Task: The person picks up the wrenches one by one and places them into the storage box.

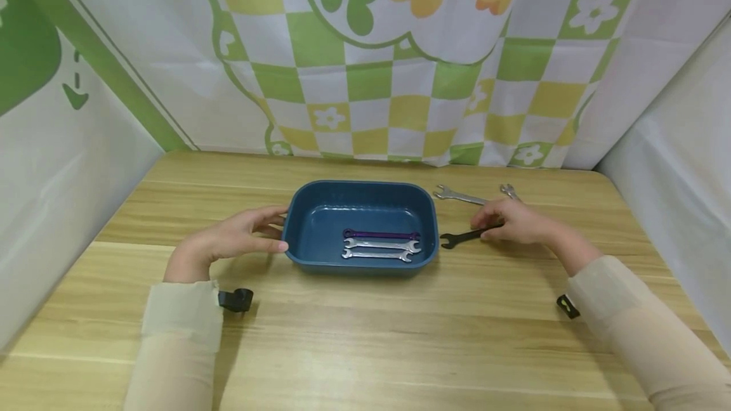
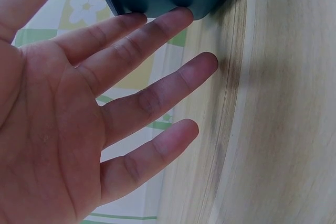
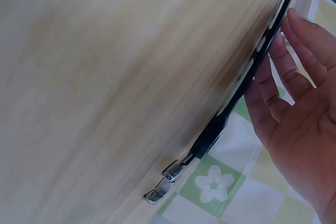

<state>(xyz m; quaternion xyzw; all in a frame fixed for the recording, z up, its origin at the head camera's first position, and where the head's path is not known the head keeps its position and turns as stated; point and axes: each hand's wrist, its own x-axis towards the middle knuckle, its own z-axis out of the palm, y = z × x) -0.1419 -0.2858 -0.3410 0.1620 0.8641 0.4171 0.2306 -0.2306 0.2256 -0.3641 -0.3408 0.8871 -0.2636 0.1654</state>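
Left hand (image 1: 228,241) spread, fingertips touching blue tray (image 1: 308,208) wall. Right hand (image 1: 516,221) fingers resting on black wrench (image 1: 459,238) on tabletop (image 1: 400,335); pinch uncertain. Three wrenches (image 1: 379,244) inside tray.

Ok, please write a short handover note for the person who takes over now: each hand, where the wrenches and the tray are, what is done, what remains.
Left hand: open, straight fingers touching the left wall of the blue tray.
Right hand: fingers on the black wrench, which lies on the table just right of the tray; whether it is already pinched is unclear.
Done: three wrenches in the tray, one purple wrench and two silver wrenches.
Left: the black wrench, plus the silver wrenches on the table behind the right hand.
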